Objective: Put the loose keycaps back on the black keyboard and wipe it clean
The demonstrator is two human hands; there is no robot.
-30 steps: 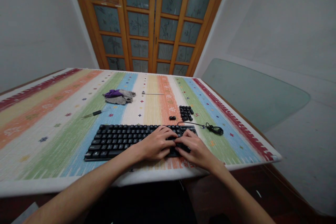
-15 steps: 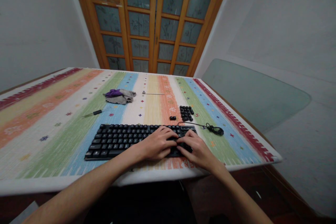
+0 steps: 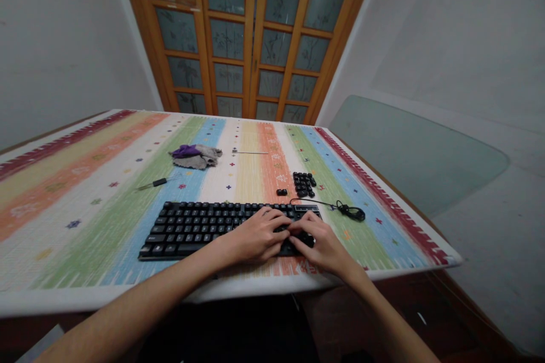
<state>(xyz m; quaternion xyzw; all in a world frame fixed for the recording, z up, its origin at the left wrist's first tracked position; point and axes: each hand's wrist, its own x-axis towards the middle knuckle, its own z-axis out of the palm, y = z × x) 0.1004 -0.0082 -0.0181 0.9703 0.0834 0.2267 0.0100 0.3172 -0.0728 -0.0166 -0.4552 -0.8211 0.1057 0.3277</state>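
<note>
A black keyboard [image 3: 187,229] lies near the table's front edge, its right part largely covered by my hands. My left hand [image 3: 261,235] rests across it, fingers bent inward toward the other hand. Close against those fingertips, my right hand [image 3: 317,238] has its thumb and fingers curled together over the number-pad area. Whatever is between the fingertips of either hand is hidden or too small to name. Behind the keyboard's right end sits a group of loose black keycaps [image 3: 304,182]. A small pair of keycaps [image 3: 281,192] lies just left of that group.
A coiled black cable [image 3: 352,212] lies right of the keyboard. Farther back are a grey and purple cloth [image 3: 196,156] and a thin rod-like tool [image 3: 251,152]. A dark-handled tool [image 3: 159,182] is at left. A striped cloth [image 3: 85,238] covers the table.
My hands stay at the same part of the keyboard, with only slight finger movement. The whole view has shifted a little.
</note>
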